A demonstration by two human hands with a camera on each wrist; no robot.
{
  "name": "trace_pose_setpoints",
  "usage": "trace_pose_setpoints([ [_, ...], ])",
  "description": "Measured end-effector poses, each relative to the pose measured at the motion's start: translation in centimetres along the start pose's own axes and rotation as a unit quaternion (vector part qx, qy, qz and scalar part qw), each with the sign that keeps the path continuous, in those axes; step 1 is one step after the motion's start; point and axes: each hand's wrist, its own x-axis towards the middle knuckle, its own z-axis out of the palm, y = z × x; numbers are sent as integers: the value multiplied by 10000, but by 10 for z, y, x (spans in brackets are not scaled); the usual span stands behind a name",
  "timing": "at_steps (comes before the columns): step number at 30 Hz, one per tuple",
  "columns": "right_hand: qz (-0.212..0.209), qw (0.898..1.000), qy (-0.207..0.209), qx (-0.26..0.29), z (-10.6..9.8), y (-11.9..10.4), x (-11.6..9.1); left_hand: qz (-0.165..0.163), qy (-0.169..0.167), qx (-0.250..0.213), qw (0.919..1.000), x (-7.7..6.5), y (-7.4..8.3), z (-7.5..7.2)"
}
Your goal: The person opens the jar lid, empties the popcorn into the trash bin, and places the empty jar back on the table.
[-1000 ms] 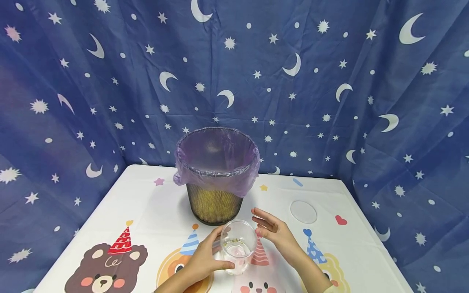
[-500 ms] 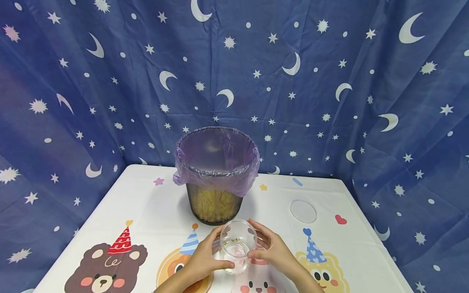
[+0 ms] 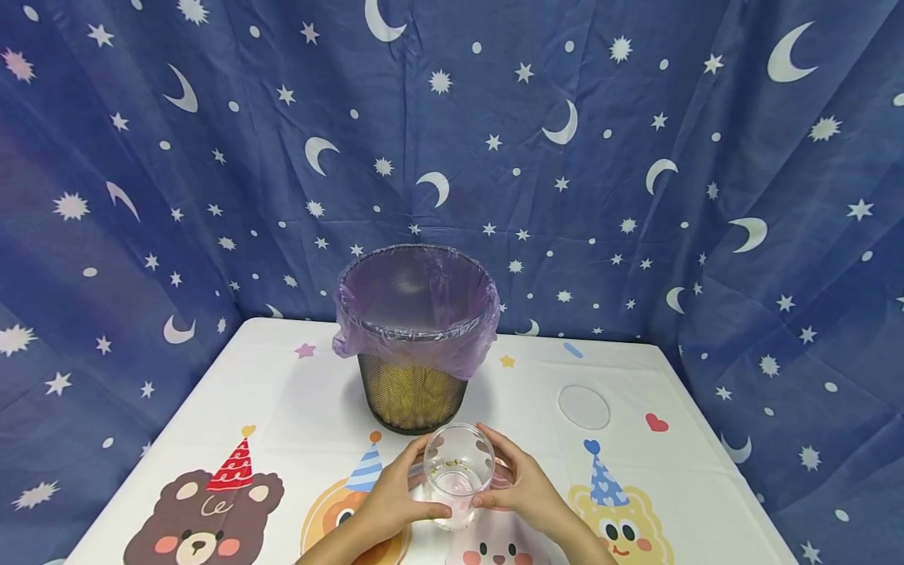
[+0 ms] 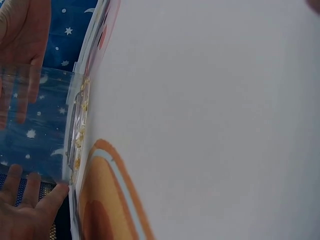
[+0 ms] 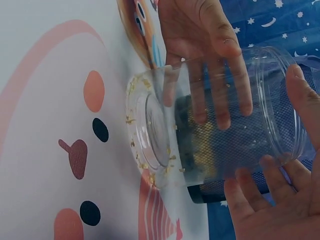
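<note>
A clear plastic jar (image 3: 459,475), its top uncovered, is between my two hands at the table's front middle. Small yellowish flakes lie around its bottom, plainest in the right wrist view of the jar (image 5: 150,130). My left hand (image 3: 395,490) holds the jar's left side, thumb in front and fingers behind. From the right, my right hand (image 3: 523,482) holds it the same way, thumb on the near wall. Both hands also show in the right wrist view, with the left hand (image 5: 200,30) above and the right hand (image 5: 275,205) below.
A black mesh bin (image 3: 413,396) with a purple liner bag (image 3: 459,345) stands just behind the jar. A round clear lid (image 3: 584,407) lies on the table to the right. The white tablecloth (image 3: 282,392) has cartoon prints. A blue star-patterned curtain (image 3: 494,196) hangs behind.
My right hand has come in from the right and closed round the jar's right side. The left hand and the jar have stayed in place.
</note>
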Motion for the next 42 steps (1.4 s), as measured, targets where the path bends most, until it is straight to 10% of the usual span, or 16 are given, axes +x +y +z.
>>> trace_pose_setpoints([
  [18, -65, 9991, 172, -385, -10, -3, 2, -71, -78, -24, 9999, 9, 5, 3],
  [42, -432, 9906, 87, -1296, -92, -13, 29, 189, -10, -99, 9998, 94, 7, 36],
])
